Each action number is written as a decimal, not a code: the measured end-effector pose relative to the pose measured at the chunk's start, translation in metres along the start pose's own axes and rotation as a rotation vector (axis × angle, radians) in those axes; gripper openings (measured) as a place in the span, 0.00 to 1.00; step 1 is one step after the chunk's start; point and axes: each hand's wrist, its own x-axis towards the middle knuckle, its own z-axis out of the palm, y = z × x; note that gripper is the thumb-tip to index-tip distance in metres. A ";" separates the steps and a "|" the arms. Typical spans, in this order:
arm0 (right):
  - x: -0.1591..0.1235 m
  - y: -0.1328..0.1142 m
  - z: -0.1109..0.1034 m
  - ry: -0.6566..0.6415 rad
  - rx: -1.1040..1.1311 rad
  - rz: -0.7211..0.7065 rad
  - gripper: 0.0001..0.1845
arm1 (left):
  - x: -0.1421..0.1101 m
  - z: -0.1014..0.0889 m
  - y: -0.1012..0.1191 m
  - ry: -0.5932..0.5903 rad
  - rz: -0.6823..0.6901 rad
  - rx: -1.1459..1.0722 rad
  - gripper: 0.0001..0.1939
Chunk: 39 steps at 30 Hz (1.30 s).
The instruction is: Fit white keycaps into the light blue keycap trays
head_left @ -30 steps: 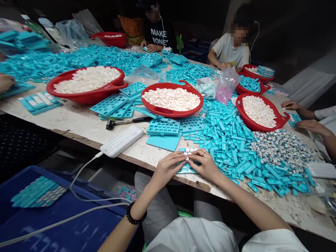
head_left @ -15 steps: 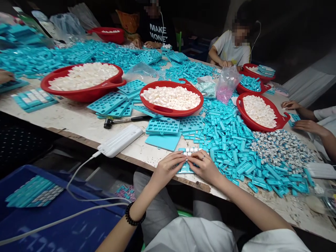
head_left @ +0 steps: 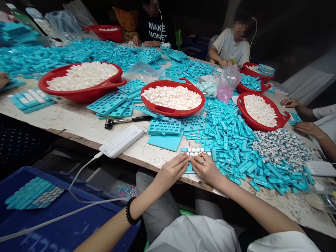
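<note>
In front of me, near the table edge, lies a light-blue board [head_left: 189, 169] with rows of white caps [head_left: 194, 149] along its far part. My left hand [head_left: 173, 170] comes over it from the left, thumb and fingers pinched together. From the right my right hand [head_left: 206, 168], with a ring on one finger, meets it fingertip to fingertip above the board. Whatever lies between the fingertips is hidden. Beyond them are a flat blue plate [head_left: 165, 141] and blue slotted trays [head_left: 164, 125]. A heap of blue strips [head_left: 231, 140] lies beside my right hand.
Red basins [head_left: 172, 111] of white caps stand further back. A white power strip [head_left: 122, 141] and a black-handled hammer [head_left: 128, 120] lie left. Small white-and-blue parts [head_left: 283, 147] are heaped right. Below left is a blue crate [head_left: 78, 224]. Co-workers [head_left: 231, 49] sit around the table.
Both my hands have shifted slightly together with the view. The fingertips have closed in on each other, and the small white piece seen between them before is now hidden.
</note>
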 end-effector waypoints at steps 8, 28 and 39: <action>0.001 -0.007 -0.005 0.024 0.009 -0.059 0.21 | 0.000 0.001 0.004 -0.031 0.036 0.066 0.17; -0.041 0.081 -0.114 0.445 -0.317 0.533 0.12 | 0.030 0.017 -0.014 0.090 -0.151 0.010 0.14; -0.099 0.225 -0.213 0.379 -0.598 1.078 0.20 | 0.023 0.022 -0.017 -0.051 -0.304 -0.103 0.20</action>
